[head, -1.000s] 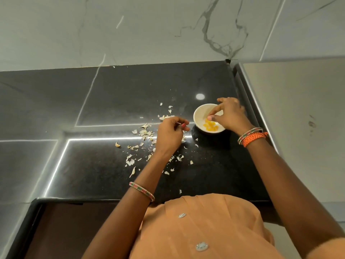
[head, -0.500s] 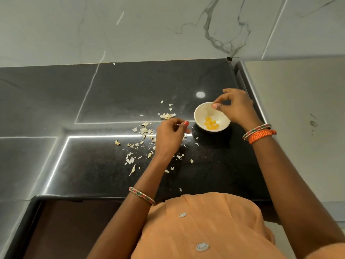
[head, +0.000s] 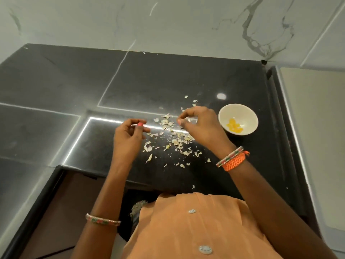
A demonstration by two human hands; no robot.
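Peels lie scattered over the middle of the dark table, thickest between the two hands. A small white bowl stands just at 3 o'clock from the pile, with a few yellow pieces in its bottom. The right hand hovers over the 2 o'clock side of the pile, fingers curled down and thumb near forefinger. Whether it has anything pinched I cannot tell. The left hand sits at 9 o'clock from the pile, fingers curled and thumb against forefinger. What it grips, if anything, is too small to make out.

The step looks like sorting through the scraps for anything worth keeping. It is probably best done with fingertips only, lifting one bit at a time rather than raking, since the flakes look light and would scatter. Anything good should travel low and straight toward 3 o'clock into the bowl. The wrist should stay clear of the rim, as the bowl looks small enough to tip.
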